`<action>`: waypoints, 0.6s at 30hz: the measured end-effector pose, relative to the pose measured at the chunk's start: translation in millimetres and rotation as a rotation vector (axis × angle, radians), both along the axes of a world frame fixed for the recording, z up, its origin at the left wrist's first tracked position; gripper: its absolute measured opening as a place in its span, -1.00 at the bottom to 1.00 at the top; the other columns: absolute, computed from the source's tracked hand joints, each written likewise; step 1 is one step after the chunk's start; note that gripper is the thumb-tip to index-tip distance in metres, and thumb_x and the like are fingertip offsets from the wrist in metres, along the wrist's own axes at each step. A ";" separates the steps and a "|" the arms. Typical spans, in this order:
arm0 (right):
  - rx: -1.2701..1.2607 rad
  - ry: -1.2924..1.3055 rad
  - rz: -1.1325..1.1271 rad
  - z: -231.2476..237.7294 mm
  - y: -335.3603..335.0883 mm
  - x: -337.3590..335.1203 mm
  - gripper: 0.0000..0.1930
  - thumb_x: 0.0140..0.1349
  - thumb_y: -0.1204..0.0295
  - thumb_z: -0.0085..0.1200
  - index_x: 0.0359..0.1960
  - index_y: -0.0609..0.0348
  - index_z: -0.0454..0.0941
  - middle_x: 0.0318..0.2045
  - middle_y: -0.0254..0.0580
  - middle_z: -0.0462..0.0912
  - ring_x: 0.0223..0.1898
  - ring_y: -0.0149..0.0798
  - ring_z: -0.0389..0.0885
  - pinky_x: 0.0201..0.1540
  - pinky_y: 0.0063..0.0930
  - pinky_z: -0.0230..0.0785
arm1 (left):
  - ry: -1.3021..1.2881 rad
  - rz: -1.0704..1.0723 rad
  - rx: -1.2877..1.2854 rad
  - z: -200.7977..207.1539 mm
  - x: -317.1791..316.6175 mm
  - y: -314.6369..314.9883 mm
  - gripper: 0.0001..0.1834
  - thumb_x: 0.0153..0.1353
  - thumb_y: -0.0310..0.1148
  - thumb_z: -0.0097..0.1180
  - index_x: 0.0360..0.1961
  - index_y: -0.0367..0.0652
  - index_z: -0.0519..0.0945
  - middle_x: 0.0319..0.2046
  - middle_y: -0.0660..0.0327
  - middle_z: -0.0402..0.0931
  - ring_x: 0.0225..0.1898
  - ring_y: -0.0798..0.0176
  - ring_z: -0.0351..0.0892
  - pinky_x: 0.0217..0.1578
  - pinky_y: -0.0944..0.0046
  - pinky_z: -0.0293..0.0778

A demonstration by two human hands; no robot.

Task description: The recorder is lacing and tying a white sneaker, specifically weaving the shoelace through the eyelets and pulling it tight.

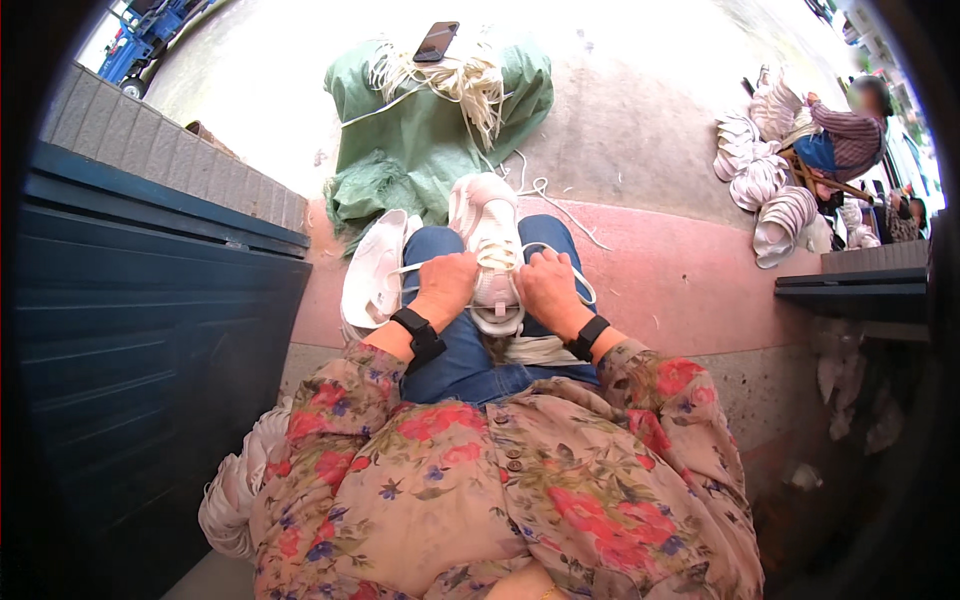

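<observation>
One dark blue panel [150,330] rises along the left side. Far ahead lies a green sack [395,145]. At the far right, another person [848,145] sits near nested white shoes [785,218]. A loose bundle of cream strands [475,88] is heaped on top of the sack.

The pale shoe [487,205] being handled rests between the wearer's denim-clad knees [432,243], toe pointing away. A second white shoe [372,268] sits just left of the left knee.

The left hand [447,281] and right hand [551,292] flank the shoe, each with fingers curled closed on part of its cream lace [497,256]; the fingertips are hidden. A dark phone [437,41] lies on the far bundle. Black bands circle both wrists.
</observation>
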State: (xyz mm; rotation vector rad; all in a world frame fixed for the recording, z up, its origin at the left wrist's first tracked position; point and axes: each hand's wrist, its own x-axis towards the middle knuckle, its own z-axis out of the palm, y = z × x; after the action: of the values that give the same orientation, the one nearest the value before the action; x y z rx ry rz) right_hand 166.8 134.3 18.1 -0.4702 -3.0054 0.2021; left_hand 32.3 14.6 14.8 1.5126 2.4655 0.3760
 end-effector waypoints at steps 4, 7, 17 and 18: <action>-0.033 0.055 0.007 2.8 -7.5 4.4 -0.80 0.01 0.29 0.00 -0.64 0.13 0.48 -0.58 -0.21 0.42 -0.37 -0.18 0.37 -0.30 -0.29 0.15 | 0.279 0.015 0.101 10.8 5.5 -7.5 -0.75 -0.10 -0.17 0.13 -0.58 -0.13 0.48 -0.63 0.20 0.44 -0.42 0.13 0.43 -0.45 0.13 0.28; -0.029 0.042 -0.004 -2.1 -7.4 4.9 -0.83 0.02 0.33 -0.06 -0.57 0.13 0.50 -0.53 -0.23 0.44 -0.33 -0.23 0.37 -0.30 -0.31 0.13 | 0.278 -0.009 0.116 13.4 19.4 -16.0 -0.70 -0.15 -0.12 0.17 -0.57 -0.13 0.48 -0.58 0.24 0.42 -0.35 0.18 0.34 -0.39 0.18 0.21; -0.509 0.126 -0.033 -23.4 19.2 15.3 -0.85 0.01 0.45 -0.08 -0.42 0.21 0.50 -0.50 -0.06 0.47 -0.37 -0.04 0.43 -0.32 -0.20 0.23 | 0.124 0.003 0.058 2.2 15.7 -15.3 -0.81 -0.07 -0.25 0.09 -0.55 -0.14 0.47 -0.51 0.23 0.44 -0.31 0.17 0.35 -0.36 0.14 0.25; -0.504 0.145 -0.010 -23.5 22.4 15.8 -0.85 0.01 0.45 -0.08 -0.42 0.21 0.50 -0.50 -0.06 0.47 -0.37 -0.04 0.43 -0.32 -0.20 0.23 | 0.142 0.007 0.075 4.1 14.8 -13.8 -0.81 -0.07 -0.25 0.09 -0.55 -0.14 0.47 -0.51 0.23 0.44 -0.31 0.17 0.35 -0.36 0.14 0.25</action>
State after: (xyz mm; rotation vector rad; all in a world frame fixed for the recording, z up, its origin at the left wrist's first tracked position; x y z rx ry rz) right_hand 182.6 156.7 -5.4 -0.4809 -2.7873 0.9583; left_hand 47.1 0.8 18.8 1.6134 2.5924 0.3789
